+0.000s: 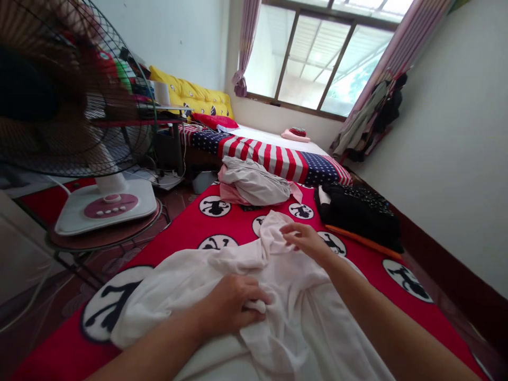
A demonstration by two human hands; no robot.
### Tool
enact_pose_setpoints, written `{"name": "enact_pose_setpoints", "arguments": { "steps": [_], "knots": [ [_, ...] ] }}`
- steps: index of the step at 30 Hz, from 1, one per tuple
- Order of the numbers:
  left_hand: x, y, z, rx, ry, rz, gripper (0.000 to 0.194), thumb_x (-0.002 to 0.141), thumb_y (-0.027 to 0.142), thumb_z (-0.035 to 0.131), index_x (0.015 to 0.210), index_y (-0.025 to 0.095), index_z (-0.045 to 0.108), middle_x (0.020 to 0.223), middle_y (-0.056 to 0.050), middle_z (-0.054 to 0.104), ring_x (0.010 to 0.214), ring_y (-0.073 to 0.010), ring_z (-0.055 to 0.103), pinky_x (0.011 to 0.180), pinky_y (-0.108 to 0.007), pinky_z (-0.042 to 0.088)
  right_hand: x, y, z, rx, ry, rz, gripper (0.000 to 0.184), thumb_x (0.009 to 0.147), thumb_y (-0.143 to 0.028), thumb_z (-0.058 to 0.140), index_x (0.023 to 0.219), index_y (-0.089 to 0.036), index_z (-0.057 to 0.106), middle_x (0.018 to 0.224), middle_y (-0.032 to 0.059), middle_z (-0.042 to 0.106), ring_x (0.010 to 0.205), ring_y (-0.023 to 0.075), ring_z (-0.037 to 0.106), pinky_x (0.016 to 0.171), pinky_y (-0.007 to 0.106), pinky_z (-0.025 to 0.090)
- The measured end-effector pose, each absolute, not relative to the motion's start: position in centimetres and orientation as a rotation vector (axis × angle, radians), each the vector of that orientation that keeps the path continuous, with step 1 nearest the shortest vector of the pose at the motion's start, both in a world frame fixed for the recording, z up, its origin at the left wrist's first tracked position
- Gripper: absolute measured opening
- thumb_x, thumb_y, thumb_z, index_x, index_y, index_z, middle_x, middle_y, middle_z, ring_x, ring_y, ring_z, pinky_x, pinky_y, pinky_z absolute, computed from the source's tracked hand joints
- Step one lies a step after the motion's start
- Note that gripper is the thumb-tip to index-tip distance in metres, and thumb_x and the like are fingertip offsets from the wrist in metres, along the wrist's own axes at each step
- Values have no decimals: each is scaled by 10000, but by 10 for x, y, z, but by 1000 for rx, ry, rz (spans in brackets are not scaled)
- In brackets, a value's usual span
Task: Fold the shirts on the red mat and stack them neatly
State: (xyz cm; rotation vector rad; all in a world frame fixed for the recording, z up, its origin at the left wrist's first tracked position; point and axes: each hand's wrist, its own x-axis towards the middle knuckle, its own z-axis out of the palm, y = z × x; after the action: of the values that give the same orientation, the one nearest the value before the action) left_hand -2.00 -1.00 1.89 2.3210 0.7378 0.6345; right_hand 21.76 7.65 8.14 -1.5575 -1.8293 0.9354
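A white garment (321,312) lies spread and wrinkled over the red bedcover (178,233), which is printed with black figures in white circles. My left hand (238,304) is closed on the garment's middle, with a fold of the white cloth pinched between thumb and fingers. Farther up, my right hand (301,238) hovers at the garment's bunched upper end, its fingers apart and slightly curled. Whether those fingertips touch the cloth is hard to tell. The lower part of the garment runs out of view at the bottom.
Beyond the garment sits a heap of grey and pink clothes (257,182). A pile of folded dark clothes (357,217) lies at the right. To the left, a fan (107,196) stands on a round stool (75,241). A second bed (262,153) is under the window.
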Motion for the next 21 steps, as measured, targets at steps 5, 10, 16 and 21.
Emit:
{"name": "enact_pose_setpoints", "arguments": {
  "steps": [5, 10, 16, 21],
  "knots": [
    [-21, -11, 22, 2354, 737, 653, 260, 723, 290, 703, 979, 243, 690, 775, -11, 647, 684, -155, 604, 614, -256, 394, 181, 140, 59, -1557, -2280, 229, 646, 659, 48, 561, 1233, -244, 604, 1401, 99, 464, 1221, 261, 495, 900, 338, 476],
    [-24, -14, 28, 2321, 725, 648, 259, 710, 303, 709, 954, 221, 687, 803, -10, 664, 717, -152, 607, 657, -246, 419, 174, 176, 83, -1746, -2590, 67, 409, 486, -66, 800, 865, -207, 745, 1135, 92, 660, 1115, 309, 551, 799, 294, 482],
    [-26, -13, 28, 2228, 699, 705, 264, 747, 285, 671, 996, 201, 685, 847, -21, 674, 738, -145, 606, 712, -242, 444, 210, 198, 148, -1839, -2325, -172, 193, 804, -256, 546, 823, -153, 707, 797, 61, 697, 775, 183, 614, 647, 232, 410],
    [-32, -8, 26, 2135, 695, 722, 440, 735, 411, 713, 1115, 195, 656, 994, -60, 677, 893, -195, 612, 829, -293, 464, 216, 158, 137, -1755, -1900, -251, 249, 798, -375, 529, 693, -182, 646, 677, 39, 652, 647, 158, 563, 583, 242, 345]
  ]
}}
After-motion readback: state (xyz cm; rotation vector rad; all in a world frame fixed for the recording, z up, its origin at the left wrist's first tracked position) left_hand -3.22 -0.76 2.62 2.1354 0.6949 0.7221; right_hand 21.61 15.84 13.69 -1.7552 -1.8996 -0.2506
